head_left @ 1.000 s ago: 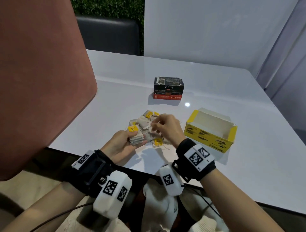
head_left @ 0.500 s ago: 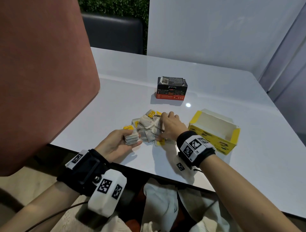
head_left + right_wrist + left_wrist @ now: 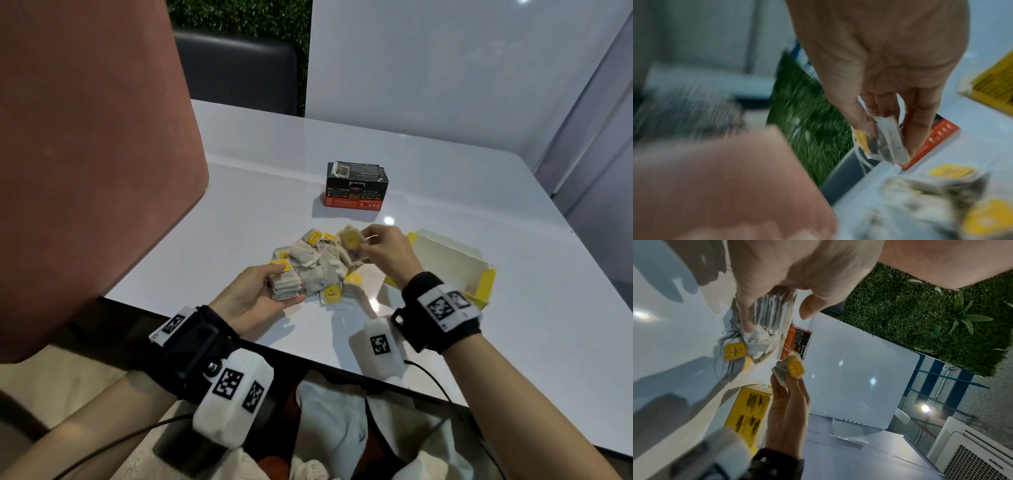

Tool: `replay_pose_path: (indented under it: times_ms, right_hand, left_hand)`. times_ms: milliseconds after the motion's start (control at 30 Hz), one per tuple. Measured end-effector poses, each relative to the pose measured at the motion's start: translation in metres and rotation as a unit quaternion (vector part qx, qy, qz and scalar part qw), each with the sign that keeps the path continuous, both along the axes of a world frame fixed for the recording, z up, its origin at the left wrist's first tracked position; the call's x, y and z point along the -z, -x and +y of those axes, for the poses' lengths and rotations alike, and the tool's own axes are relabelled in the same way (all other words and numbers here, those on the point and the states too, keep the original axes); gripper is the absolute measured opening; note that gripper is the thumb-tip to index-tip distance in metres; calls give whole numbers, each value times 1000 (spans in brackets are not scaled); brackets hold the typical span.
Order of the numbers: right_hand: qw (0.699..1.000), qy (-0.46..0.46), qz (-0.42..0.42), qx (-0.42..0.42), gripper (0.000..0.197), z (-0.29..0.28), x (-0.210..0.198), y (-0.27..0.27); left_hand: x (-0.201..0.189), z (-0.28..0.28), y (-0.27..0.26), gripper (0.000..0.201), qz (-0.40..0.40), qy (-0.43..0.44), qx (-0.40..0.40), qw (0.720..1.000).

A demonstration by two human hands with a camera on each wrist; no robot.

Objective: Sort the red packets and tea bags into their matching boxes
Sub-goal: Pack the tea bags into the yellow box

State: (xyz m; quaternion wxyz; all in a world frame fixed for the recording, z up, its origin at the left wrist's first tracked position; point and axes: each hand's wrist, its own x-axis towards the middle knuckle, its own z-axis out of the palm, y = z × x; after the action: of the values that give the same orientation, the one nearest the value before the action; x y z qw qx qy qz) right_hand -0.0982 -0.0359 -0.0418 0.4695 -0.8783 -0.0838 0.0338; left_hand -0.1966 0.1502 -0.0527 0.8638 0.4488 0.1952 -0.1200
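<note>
A loose pile of tea bags (image 3: 320, 265) with yellow tags lies on the white table (image 3: 445, 205) near its front edge. My left hand (image 3: 260, 294) grips a neat stack of tea bags (image 3: 284, 286) just left of the pile; the stack of tea bags (image 3: 772, 308) shows between thumb and fingers in the left wrist view. My right hand (image 3: 380, 250) pinches one tea bag (image 3: 351, 240) with a yellow tag, lifted above the pile; the same tea bag (image 3: 885, 138) hangs from its fingertips (image 3: 863, 123). An open yellow box (image 3: 448, 263) stands to the right. A black and red box (image 3: 356, 188) stands behind the pile.
A large reddish-brown chair back (image 3: 85, 154) rises at the left edge of the table. A white partition wall (image 3: 445, 68) stands behind the table, and a dark seat (image 3: 236, 68) lies beyond its far left corner. Clothing (image 3: 335, 428) lies on my lap below the table edge.
My right hand has lifted off the pile with one tea bag pinched in its fingers. My left hand holds its stack in about the same place.
</note>
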Motion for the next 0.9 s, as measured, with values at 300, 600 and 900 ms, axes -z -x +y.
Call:
replay_pose_path:
  times_ms: [300, 600, 900]
  right_hand:
    - [815, -442, 361, -104, 17, 2, -17, 42]
    - [959, -191, 199, -69, 33, 25, -11, 48]
    - [992, -18, 70, -108, 37, 26, -8, 51]
  left_hand:
    - [-3, -26, -3, 35, -25, -11, 36, 999]
    - [-4, -35, -2, 41, -48, -22, 59, 997]
    - [2, -36, -6, 26, -60, -39, 72, 995]
